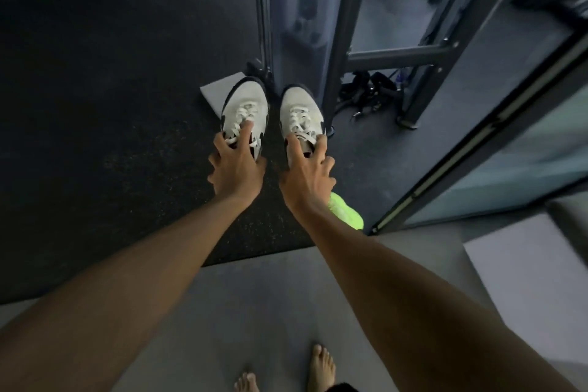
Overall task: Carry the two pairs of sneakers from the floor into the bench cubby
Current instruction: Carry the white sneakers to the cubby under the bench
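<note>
Two white sneakers with black trim point away from me, side by side above the dark rubber floor. My left hand [237, 165] grips the left white sneaker [245, 108] at its laces and collar. The right white sneaker [300, 111] is held the same way by my right hand [307, 177]. A neon yellow-green sneaker [345, 210] lies on the floor just under my right wrist, mostly hidden by the forearm. No bench cubby shows in this view.
A dark metal gym rack [343, 41] stands right behind the sneakers, with black straps [369, 89] heaped at its foot. A grey pad [216, 92] lies under the left sneaker's toe. A glass door frame [477, 143] runs along the right. My bare feet stand on grey matting [254, 312].
</note>
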Tool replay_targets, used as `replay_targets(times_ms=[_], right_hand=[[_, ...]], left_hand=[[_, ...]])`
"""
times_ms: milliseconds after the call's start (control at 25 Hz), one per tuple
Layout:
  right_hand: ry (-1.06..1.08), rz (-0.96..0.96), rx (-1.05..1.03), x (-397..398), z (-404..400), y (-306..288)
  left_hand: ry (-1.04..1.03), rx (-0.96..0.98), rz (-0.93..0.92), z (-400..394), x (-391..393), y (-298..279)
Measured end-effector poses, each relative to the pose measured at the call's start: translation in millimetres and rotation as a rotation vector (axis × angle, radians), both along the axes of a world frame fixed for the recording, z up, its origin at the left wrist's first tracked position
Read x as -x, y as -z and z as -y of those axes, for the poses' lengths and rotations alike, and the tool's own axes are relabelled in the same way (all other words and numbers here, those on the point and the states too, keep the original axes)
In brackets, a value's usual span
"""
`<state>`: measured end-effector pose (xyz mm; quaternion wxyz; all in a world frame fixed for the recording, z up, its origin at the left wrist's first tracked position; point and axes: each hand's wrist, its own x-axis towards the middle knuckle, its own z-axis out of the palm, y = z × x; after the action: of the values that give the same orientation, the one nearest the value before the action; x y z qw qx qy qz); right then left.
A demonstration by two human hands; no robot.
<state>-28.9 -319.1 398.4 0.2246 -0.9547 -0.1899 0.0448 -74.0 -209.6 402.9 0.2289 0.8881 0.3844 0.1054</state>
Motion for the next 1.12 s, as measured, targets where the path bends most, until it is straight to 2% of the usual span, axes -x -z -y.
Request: replay_targets(times_ms=[120,280,480,600,840,1120], right_hand=[[0.093,-0.039,0.022,29.1,35.7,-70.9],[0.253,-0.076,0.031,60.2,80.1,-127.5],[0.518,-0.216,0.046,94.4,170.6,-144.8],[0.693,-0.245,0.040,116.7,241.7,-138.4],[1.046,-0.240,-0.045,175.5,446.4,-125.6],[1.304,-0.048,-0.033,252.8,720.0,-125.8]], left_hand=[[0.076,0.002,-0.050,31.3,17.0,-73.6],[0.235,-0.029,-0.106,79.6,36.7,-131.5],[0.492,0.086,-0.371,158.4,43.8,-138.1],[0.697,0.056,-0.450,228.1,45.7,-123.3],[1.011,0.060,-0.334,439.1,62.7,-110.2],[1.294,0.110,0.024,714.9,98.9,-108.7]])
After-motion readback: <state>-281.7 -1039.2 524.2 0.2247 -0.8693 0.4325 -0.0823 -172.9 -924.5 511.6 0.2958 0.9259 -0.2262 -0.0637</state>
